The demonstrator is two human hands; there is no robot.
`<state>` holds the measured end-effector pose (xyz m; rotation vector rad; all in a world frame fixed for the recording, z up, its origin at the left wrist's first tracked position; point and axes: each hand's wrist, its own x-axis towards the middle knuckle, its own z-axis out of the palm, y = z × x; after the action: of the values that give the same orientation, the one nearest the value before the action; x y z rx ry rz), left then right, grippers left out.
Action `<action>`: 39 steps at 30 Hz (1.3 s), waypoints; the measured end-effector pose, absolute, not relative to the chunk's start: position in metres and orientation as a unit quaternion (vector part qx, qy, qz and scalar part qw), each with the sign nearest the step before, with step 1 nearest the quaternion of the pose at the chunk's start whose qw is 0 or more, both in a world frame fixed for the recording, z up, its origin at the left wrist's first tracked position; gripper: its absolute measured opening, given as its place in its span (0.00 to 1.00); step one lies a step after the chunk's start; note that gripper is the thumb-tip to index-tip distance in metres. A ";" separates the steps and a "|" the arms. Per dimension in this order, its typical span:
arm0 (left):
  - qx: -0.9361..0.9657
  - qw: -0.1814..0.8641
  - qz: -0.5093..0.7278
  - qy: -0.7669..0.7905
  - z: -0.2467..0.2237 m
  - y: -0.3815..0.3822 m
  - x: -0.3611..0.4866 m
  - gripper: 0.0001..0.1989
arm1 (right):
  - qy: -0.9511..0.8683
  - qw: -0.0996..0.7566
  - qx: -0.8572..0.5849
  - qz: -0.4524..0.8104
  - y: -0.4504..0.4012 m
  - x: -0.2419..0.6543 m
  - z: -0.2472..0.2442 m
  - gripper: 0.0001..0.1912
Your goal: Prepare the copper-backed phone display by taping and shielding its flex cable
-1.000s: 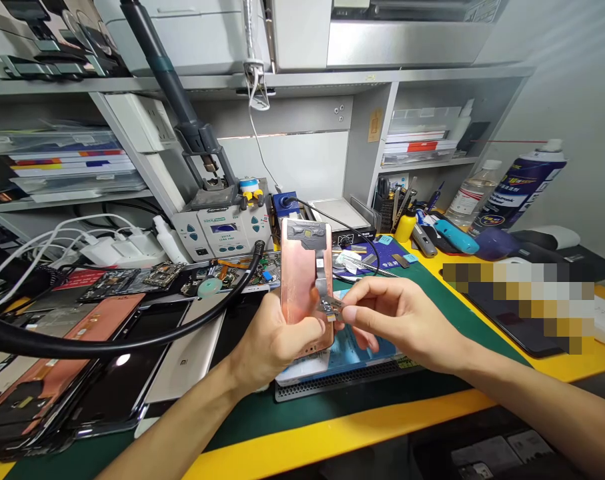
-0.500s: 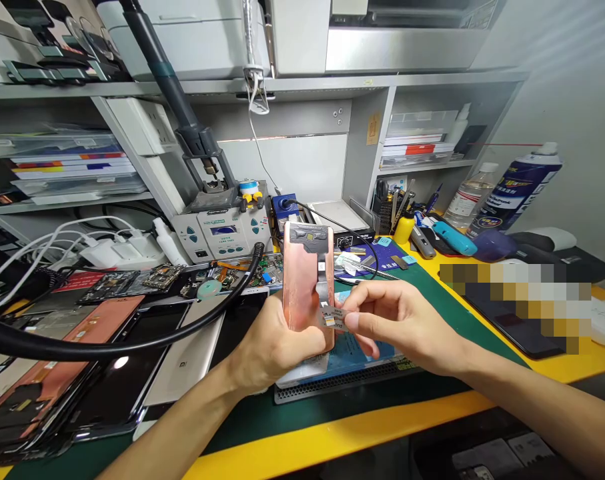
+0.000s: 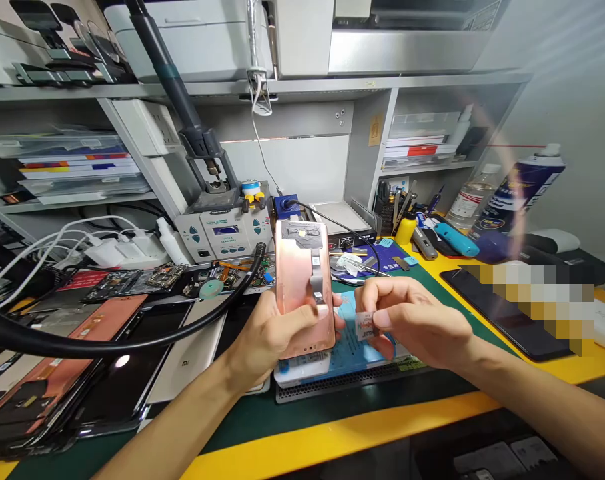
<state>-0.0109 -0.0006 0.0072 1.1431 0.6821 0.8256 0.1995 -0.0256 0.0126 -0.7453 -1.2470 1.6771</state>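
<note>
Left hand (image 3: 277,330) is gripping a coppery phone panel (image 3: 296,283) mid-frame — right hand (image 3: 417,323) is pinching a thin metal piece (image 3: 364,327) right of centre.

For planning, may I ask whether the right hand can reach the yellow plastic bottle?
Probably yes: nothing tall stands between the right hand and the yellow plastic bottle, though that hand pinches a thin grey piece.

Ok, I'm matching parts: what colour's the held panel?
The held panel is pinkish copper, clearest in head view.
</note>
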 end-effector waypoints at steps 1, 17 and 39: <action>0.503 0.714 0.377 0.309 0.007 0.000 -0.011 0.16 | -0.495 0.450 -0.306 0.677 -0.026 0.199 0.014 0.05; 0.410 0.755 0.413 0.302 0.015 -0.001 -0.007 0.16 | -0.545 0.481 -0.380 0.571 -0.021 0.193 0.006 0.09; 0.529 0.629 0.430 0.373 0.003 -0.013 -0.006 0.11 | -0.593 0.485 -0.440 0.468 -0.029 0.186 0.007 0.12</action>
<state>-0.0056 -0.0129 0.0032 1.2112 0.8553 0.9848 0.1861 -0.0285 0.0075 -1.0715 -1.4425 1.1399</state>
